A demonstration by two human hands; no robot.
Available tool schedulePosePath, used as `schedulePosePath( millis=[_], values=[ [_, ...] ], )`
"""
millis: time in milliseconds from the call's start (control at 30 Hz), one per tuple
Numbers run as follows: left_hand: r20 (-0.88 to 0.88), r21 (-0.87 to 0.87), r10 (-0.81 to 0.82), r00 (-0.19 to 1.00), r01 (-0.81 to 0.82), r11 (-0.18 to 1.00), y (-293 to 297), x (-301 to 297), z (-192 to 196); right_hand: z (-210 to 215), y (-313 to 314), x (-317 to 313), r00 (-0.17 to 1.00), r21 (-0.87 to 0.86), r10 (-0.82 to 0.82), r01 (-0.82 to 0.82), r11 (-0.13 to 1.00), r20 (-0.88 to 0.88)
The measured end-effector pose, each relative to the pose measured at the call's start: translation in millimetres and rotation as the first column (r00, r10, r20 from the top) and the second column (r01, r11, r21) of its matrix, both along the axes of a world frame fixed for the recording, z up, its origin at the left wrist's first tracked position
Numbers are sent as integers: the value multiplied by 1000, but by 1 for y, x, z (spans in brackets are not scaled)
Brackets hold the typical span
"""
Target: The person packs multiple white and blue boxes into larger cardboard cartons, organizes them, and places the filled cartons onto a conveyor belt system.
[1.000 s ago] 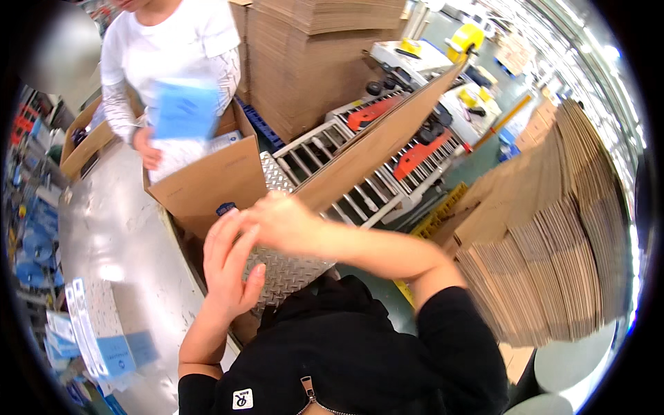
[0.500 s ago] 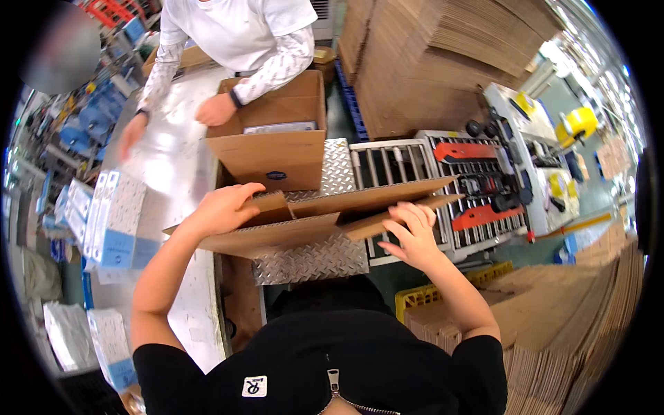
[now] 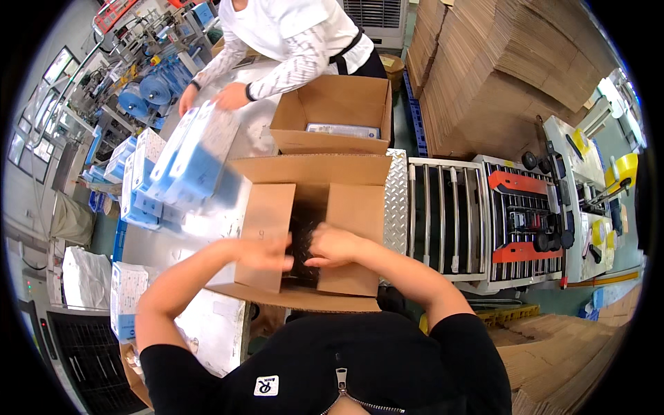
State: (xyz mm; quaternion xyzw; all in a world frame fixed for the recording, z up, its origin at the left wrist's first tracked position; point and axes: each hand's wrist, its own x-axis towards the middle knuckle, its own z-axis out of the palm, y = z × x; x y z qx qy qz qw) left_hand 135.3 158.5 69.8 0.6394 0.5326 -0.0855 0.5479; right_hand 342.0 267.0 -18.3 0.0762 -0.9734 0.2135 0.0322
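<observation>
In front of me stands an opened cardboard box (image 3: pixel 308 169), its mouth facing up and two short flaps folded inward. My left hand (image 3: pixel 266 254) lies over the left flap (image 3: pixel 266 207), fingers stretched toward the gap in the middle. Over the right flap (image 3: pixel 356 214) is my right hand (image 3: pixel 333 247), its fingers spread and pointing left. Neither hand grasps anything. Through the gap between the flaps shows a dark patterned surface. Just beyond, a second open carton (image 3: pixel 332 144) holds a flat white and blue package (image 3: pixel 344 131).
A co-worker (image 3: pixel 304 41) across the table handles blue and white packs (image 3: pixel 197 152), blurred by motion. More packs (image 3: pixel 128 294) stand at the left. Right of my box are a metal roller conveyor (image 3: pixel 453 214) and a machine with red guides (image 3: pixel 519 182). Tall cardboard stacks (image 3: pixel 498 76) rise behind.
The half-flat carton is now squared up, its short flaps turned inward. Both hands have moved from its outer edges to over the flaps. The co-worker's hands have reached the blue and white packs.
</observation>
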Motion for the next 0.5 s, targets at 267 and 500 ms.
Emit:
schedulePosePath(
  millis=[267, 500],
  values=[
    [-464, 652, 40, 885, 311, 692, -8, -17, 28, 100, 78, -27, 571, 96, -377, 631, 770, -729],
    [689, 70, 629, 361, -897, 437, 7, -61, -143, 23, -2, 68, 771, 280, -634, 596, 753, 64]
  ],
)
